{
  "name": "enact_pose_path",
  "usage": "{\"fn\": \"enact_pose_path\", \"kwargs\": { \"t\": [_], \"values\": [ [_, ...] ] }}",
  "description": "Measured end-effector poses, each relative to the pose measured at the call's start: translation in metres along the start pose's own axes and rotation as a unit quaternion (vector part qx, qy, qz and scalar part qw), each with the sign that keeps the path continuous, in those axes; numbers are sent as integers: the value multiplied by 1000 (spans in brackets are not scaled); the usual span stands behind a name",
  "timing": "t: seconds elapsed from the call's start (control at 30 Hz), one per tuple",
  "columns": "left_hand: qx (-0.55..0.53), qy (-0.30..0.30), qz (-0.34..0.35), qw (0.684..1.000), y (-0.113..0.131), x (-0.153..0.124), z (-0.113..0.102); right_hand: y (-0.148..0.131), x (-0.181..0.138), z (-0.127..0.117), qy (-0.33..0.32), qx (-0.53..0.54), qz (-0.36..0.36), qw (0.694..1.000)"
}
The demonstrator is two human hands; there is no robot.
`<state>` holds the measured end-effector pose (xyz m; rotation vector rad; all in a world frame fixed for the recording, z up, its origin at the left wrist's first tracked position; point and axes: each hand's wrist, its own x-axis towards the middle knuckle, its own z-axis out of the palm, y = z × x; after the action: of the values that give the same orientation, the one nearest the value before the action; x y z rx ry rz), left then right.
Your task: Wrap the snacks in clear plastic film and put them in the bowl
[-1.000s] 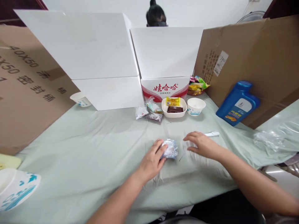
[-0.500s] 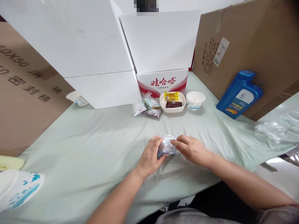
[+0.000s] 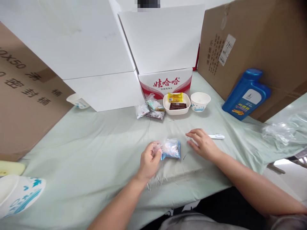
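My left hand (image 3: 150, 158) pinches the left end of a small blue-and-clear plastic packet (image 3: 173, 149) lying on the cloth. Crinkled clear film shows on the packet's face; what is inside cannot be made out. To its right, my right hand (image 3: 202, 145) is apart from the packet, fingers spread and holding nothing visible. A slim white stick-like object (image 3: 217, 136) lies just beyond that hand, partly hidden by it. A short dark strip (image 3: 184, 157) rests on the cloth between the packet and my right hand.
Several small packets (image 3: 153, 110) lie beside a white bowl (image 3: 178, 111) with wrapped snacks. A paper bowl (image 3: 200, 102), a blue bottle (image 3: 247, 95) and a cardboard box (image 3: 230, 54) stand right. White boxes (image 3: 103, 92) stand behind. Another paper bowl (image 3: 26, 195) is near left.
My right hand has let go of the packet, moved right and spread its fingers. The slim white object has come into view beside it. My left hand has shifted to the packet's left end.
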<state>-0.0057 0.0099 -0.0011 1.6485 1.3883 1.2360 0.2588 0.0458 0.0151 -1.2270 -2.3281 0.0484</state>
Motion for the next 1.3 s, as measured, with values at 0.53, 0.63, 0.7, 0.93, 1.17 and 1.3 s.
{"fn": "enact_pose_path", "kwargs": {
  "t": [0.53,0.63,0.7,0.93,1.17,1.3],
  "values": [
    [-205,1,-116,972,12,9,-11,-22,0,1,71,246,-79,963],
    [-231,88,-160,956,6,17,-16,-12,2,-4,138,235,-36,962],
    [-218,113,-174,954,0,21,-20,-5,3,-5,150,220,-7,964],
    [-93,273,-55,956,-11,30,-42,4,1,-3,168,182,77,966],
    [43,72,-12,996,-12,32,-41,-7,1,5,42,148,85,984],
    [126,28,13,992,-11,32,-40,-7,5,2,48,147,60,986]
  ]
}}
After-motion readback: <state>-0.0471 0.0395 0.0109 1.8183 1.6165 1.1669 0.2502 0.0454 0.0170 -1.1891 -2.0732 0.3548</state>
